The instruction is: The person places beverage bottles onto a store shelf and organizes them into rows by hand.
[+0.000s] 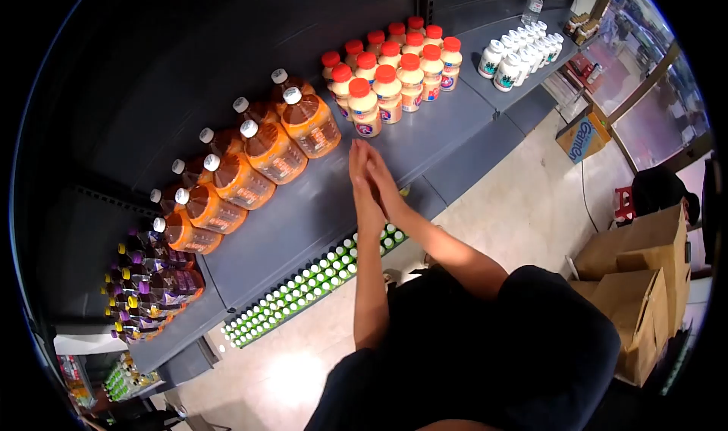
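Observation:
My left hand (359, 177) and my right hand (385, 188) meet palm to palm above the front of the grey shelf (303, 218), fingers stretched out and pointing toward the back. Nothing shows between them. Just past the fingertips stands a block of cream-coloured bottles with red caps (365, 114), in rows. To their left are large orange drink bottles with white caps (265, 152), upright in two rows. Further left, dark bottles with purple and yellow caps (163, 283) stand close together.
White pill-style bottles (509, 70) and a clear water bottle (533, 7) stand on the shelf's right end. Below the shelf edge sit many green bottles with white caps (303, 287). Cardboard boxes (633, 302) and a person in a dark cap (661, 192) are at right.

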`<state>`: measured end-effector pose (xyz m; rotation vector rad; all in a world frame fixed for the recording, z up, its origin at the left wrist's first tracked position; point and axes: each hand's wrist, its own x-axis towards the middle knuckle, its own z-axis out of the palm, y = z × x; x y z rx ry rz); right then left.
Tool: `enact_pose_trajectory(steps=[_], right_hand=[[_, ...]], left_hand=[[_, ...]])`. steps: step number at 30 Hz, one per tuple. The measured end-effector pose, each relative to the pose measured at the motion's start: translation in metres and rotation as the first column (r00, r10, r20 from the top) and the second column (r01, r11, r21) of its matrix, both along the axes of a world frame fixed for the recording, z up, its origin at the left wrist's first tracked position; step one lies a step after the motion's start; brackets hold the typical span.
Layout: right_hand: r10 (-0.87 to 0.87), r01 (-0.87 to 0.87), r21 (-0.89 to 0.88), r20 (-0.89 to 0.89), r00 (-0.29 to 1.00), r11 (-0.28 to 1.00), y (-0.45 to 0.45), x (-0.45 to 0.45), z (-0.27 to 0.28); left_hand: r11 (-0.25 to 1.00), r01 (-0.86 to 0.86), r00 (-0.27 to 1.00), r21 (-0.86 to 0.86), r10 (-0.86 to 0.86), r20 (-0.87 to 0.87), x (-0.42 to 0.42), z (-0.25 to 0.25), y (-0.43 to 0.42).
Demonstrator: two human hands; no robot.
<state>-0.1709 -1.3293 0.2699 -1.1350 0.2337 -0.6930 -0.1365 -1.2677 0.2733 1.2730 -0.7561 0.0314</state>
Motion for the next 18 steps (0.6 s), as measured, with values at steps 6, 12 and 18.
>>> enact_pose_trajectory(steps=[6,12,18], right_hand=[[0.136,-0.143,-0.128,-0.066,0.989,0.981,0.065,-0.02,-0.004],[0.553,-0.567,-0.243,-0.13,0.823,0.787,0.099,-0.056,0.043],[0.826,-0.845,-0.3,-0.231,0.514,0.442,0.12,-0.08,0.071]], left_hand=[[0.886,0.453,0.875,0.101,-0.42,-0.24,-0.001,0.002,0.068],[0.699,0.706,0.709,0.113,-0.696,-0.116,0.006,0.03,0.168],[0.613,0.789,0.613,-0.028,-0.785,0.09,-0.018,0.032,0.217]])
